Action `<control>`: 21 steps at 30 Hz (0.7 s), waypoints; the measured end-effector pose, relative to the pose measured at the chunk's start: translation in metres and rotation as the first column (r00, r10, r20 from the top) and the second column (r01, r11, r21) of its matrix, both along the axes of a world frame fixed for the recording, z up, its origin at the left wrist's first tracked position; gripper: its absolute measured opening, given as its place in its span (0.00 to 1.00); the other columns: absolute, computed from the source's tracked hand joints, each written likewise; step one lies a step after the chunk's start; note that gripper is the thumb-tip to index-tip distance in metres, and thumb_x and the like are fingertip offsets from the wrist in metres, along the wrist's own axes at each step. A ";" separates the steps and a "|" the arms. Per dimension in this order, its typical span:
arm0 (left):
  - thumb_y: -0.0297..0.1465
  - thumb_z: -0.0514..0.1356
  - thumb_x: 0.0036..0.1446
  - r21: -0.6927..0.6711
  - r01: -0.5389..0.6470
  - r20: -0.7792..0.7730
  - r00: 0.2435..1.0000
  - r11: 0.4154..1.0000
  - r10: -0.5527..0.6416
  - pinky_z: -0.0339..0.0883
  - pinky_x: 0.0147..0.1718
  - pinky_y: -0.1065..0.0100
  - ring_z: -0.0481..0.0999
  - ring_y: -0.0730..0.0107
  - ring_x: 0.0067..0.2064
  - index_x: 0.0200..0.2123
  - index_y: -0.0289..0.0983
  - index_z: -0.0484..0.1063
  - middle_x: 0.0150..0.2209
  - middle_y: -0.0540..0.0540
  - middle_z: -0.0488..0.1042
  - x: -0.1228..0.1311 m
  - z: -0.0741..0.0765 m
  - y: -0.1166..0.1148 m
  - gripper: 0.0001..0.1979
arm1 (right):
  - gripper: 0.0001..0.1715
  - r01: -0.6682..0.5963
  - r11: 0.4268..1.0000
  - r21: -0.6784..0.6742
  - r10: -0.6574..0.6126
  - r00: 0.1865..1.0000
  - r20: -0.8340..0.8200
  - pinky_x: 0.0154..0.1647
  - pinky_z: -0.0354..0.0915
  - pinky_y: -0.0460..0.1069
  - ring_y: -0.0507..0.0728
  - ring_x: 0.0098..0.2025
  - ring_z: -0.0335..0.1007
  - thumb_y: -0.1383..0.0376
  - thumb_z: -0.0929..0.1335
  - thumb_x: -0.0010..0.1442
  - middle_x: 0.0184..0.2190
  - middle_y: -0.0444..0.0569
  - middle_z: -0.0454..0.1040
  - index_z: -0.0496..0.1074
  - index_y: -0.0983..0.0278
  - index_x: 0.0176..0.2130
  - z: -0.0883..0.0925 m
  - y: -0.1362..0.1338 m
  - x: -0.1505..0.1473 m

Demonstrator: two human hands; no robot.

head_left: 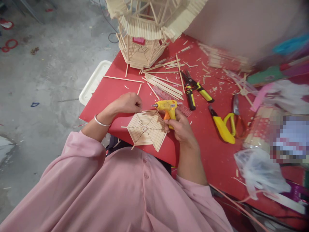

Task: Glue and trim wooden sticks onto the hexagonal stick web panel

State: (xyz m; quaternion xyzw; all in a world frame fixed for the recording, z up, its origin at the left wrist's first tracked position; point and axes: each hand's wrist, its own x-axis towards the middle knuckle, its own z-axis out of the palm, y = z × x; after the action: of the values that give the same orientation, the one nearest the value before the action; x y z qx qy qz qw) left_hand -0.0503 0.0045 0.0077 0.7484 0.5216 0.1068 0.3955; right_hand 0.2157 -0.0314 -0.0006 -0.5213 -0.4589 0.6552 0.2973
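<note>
My right hand [182,127] is wrapped round the handle of a yellow hot glue gun [166,105], whose nozzle points left. Below the gun, a hexagonal panel of thin wooden sticks [146,129] lies at the front edge of the red table, a few stick ends jutting past its outline. My right fingers come close to the panel's right corner. With its fingers bent together, my left hand [129,102] is just above the panel's upper left edge; whatever it pinches is hidden or too small to name.
Loose sticks [164,85], black-and-yellow pliers [190,93], a yellow utility knife [222,127] and scissors [235,109] lie on the red table [207,158]. A pavilion-like stick model [142,53] stands at the back. Plastic bags [259,167] crowd the right side; a white tray [84,93] sits left.
</note>
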 end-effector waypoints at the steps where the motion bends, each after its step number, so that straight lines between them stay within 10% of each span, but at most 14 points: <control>1: 0.31 0.60 0.48 0.000 -0.001 0.001 1.000 1.000 0.001 0.63 0.31 0.68 0.75 0.69 0.31 0.28 0.35 0.82 0.29 0.47 0.81 0.000 0.000 0.000 0.10 | 0.22 0.001 1.000 0.001 -0.001 1.000 -0.002 0.17 0.59 0.46 0.47 0.17 0.60 0.63 0.72 0.46 0.28 0.37 0.73 0.69 0.56 0.43 0.000 0.000 0.000; 12: 0.31 0.61 0.48 -0.013 -0.012 -0.018 1.000 1.000 0.012 0.61 0.30 0.67 0.75 0.68 0.31 0.26 0.35 0.80 0.29 0.46 0.80 0.002 0.003 0.000 0.08 | 0.23 0.055 0.998 0.019 -0.055 0.998 -0.021 0.17 0.58 0.47 0.48 0.17 0.61 0.63 0.74 0.45 0.32 0.39 0.78 0.69 0.56 0.42 0.002 -0.001 0.000; 21: 0.31 0.60 0.50 -0.079 -0.090 0.008 0.996 0.993 0.091 0.60 0.30 0.67 0.74 0.69 0.32 0.29 0.35 0.79 0.30 0.47 0.79 0.002 0.007 -0.003 0.08 | 0.20 0.078 0.925 0.373 -0.133 0.983 0.127 0.20 0.57 0.48 0.50 0.19 0.59 0.49 0.76 0.53 0.23 0.37 0.68 0.71 0.58 0.37 0.013 -0.009 0.019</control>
State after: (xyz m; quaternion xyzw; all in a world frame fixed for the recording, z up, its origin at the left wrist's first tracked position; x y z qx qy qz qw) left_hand -0.0479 0.0013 0.0146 0.7074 0.5563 0.1084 0.4223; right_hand 0.2351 -0.0406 0.0122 -0.5284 -0.5651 0.5002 0.3888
